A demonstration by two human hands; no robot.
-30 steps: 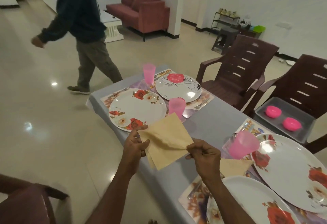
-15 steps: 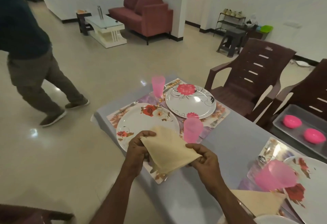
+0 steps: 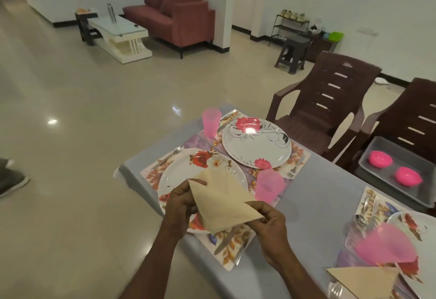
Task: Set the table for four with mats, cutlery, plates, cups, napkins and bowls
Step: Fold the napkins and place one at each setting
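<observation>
I have a folded napkin [image 3: 221,202] pinched between both hands, held up over the near plate [image 3: 179,176] — my left hand [image 3: 180,202] grips its left corner, fingers curled round the edge, and my right hand [image 3: 269,221] nips the right corner between thumb and fingertips.

As I judge it, the setting is well along but not finished. On the table [image 3: 313,195] the two far places each have a mat [image 3: 231,249], a plate, a pink cup [image 3: 269,186] and cutlery: a fork [image 3: 168,156] beside the near plate, a knife [image 3: 225,242] on the mat below my hands, another fork [image 3: 292,170] by the far plate [image 3: 256,143]. A second cup [image 3: 210,119] stands at the far corner. Neither of these two places has a napkin yet; this one looks meant for the near plate.

At my right, one napkin [image 3: 363,280] already lies by a plate [image 3: 417,235] with a blurred cup [image 3: 387,248] and a spoon [image 3: 361,219] near it — that side is cut off, so I cannot tell how complete it is.

The bowls are left: two pink bowls [image 3: 379,159] sit in a grey tray [image 3: 401,192] on a chair [image 3: 401,119], off the table. I see only two.
</observation>
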